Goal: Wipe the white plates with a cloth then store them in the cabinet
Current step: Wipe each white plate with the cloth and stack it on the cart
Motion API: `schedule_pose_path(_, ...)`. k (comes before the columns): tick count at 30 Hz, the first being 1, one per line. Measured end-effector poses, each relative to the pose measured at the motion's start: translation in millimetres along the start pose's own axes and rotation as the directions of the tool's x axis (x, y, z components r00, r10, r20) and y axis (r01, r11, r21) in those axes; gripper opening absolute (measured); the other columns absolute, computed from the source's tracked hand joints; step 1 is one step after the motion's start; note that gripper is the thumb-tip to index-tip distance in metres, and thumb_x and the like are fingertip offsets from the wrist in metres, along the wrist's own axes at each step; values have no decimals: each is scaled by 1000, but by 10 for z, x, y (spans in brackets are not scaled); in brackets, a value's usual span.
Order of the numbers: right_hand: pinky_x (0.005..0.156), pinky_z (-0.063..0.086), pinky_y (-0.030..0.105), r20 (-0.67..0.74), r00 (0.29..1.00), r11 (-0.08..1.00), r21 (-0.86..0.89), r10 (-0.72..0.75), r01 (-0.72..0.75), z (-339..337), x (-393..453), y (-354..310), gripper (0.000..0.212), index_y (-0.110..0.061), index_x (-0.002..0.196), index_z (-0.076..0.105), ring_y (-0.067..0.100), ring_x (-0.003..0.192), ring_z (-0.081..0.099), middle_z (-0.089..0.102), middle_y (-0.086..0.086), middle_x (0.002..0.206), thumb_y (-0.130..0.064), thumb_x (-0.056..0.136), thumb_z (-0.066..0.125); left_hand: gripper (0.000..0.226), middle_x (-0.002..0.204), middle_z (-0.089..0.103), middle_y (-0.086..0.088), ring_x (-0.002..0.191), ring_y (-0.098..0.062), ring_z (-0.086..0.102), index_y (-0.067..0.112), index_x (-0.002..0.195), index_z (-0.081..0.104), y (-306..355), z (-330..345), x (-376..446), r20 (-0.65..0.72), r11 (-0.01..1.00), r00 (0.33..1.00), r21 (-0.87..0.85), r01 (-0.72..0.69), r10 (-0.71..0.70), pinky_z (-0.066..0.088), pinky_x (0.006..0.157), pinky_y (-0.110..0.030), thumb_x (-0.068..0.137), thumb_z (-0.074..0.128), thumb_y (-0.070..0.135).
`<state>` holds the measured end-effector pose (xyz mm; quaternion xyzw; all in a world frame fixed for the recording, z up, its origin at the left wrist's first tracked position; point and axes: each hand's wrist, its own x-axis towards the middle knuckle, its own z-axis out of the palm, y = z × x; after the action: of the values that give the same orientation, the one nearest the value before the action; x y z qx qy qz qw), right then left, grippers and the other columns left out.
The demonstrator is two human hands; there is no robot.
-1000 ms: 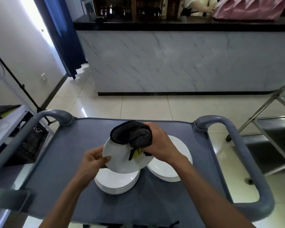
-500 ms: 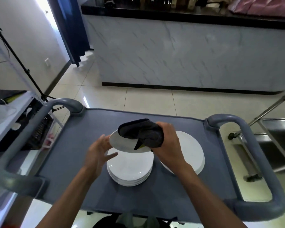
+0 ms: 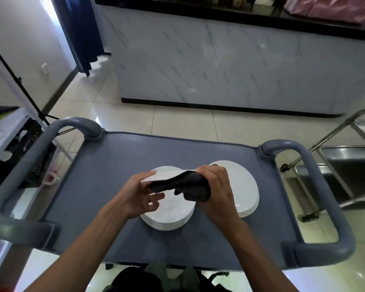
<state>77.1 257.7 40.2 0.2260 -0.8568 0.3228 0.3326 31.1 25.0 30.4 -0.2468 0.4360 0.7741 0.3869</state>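
Observation:
I hold one white plate (image 3: 167,174) nearly edge-on above the grey cart top (image 3: 114,165). My left hand (image 3: 139,194) grips its left rim, thumb on top and fingers underneath. My right hand (image 3: 217,190) grips a dark grey cloth (image 3: 190,185) that is pressed against the plate's underside. Under my hands sits a stack of white plates (image 3: 169,216). A second stack of white plates (image 3: 242,186) lies to its right, partly hidden by my right hand.
The cart has raised grey handles on the left (image 3: 30,157) and the right (image 3: 316,186). A marble-fronted counter (image 3: 230,64) stands beyond the tiled floor. A steel trolley (image 3: 346,157) is at the right, a white shelf unit (image 3: 6,131) at the left.
The plate has tipped from facing me to nearly flat and edge-on. The cloth has moved from its upper face to its underside. The camera has tilted further down.

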Motion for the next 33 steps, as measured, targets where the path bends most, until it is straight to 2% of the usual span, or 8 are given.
schedule_pose_path(5,101,46,47,119,989,996,-8,85,-85,-17,-122,-52,52,-7,128,57,26,116,53,58,9,126,-13,82,81,21,80,70,-12,66,-22,69,-1,104,65,20,67,31,-29,964,990,-225,-141,138,58,55,-30,98,53,15)
schedule_pose_path(8,107,43,44,168,975,989,-40,146,-142,-36,-216,-65,45,-1,130,61,29,122,52,57,13,132,-15,88,70,24,74,71,-12,57,-18,70,-7,112,59,80,45,59,-27,947,984,-270,-176,175,56,46,-22,102,48,12)
schedule_pose_path(15,110,42,37,199,933,953,-79,301,-291,-81,-374,-61,64,-10,136,59,24,126,48,54,7,138,-5,76,80,27,110,75,-13,93,-25,75,1,124,59,181,-167,181,-44,931,958,-225,-287,285,62,64,-34,99,54,10)
schedule_pose_path(20,110,39,27,154,914,926,-19,376,-378,-53,-335,-145,72,-19,140,53,13,129,47,52,-5,141,-9,73,78,32,117,74,-7,97,-24,74,16,128,62,218,-272,181,-23,894,906,-153,-422,423,61,66,-36,97,55,11)
schedule_pose_path(23,95,48,17,142,832,823,131,536,-553,16,-193,-234,79,-33,136,46,8,121,54,54,-14,132,-10,69,80,34,117,73,-8,91,-23,74,17,128,63,188,-310,153,-49,882,888,-102,-459,457,60,62,-36,95,57,7)
schedule_pose_path(26,64,61,32,191,721,670,272,666,-691,160,-10,-296,72,-39,127,45,19,102,64,59,-7,119,-14,69,79,33,115,73,-11,91,-27,72,15,124,65,126,-316,110,-41,880,881,-46,-473,472,60,62,-38,94,59,5)
schedule_pose_path(29,80,58,42,181,719,692,197,671,-694,336,121,-345,62,-33,123,47,18,106,62,60,-5,116,-15,71,76,32,110,74,-13,89,-28,73,11,123,65,51,-286,60,-1,875,875,-28,-484,484,60,62,-39,93,59,3)
schedule_pose_path(33,106,43,38,134,747,744,82,651,-663,508,158,-356,62,-25,132,49,15,125,49,54,-5,134,-11,77,73,31,107,75,-14,86,-26,74,6,121,65,7,-290,18,42,857,856,-42,-514,516,60,61,-36,92,59,2)
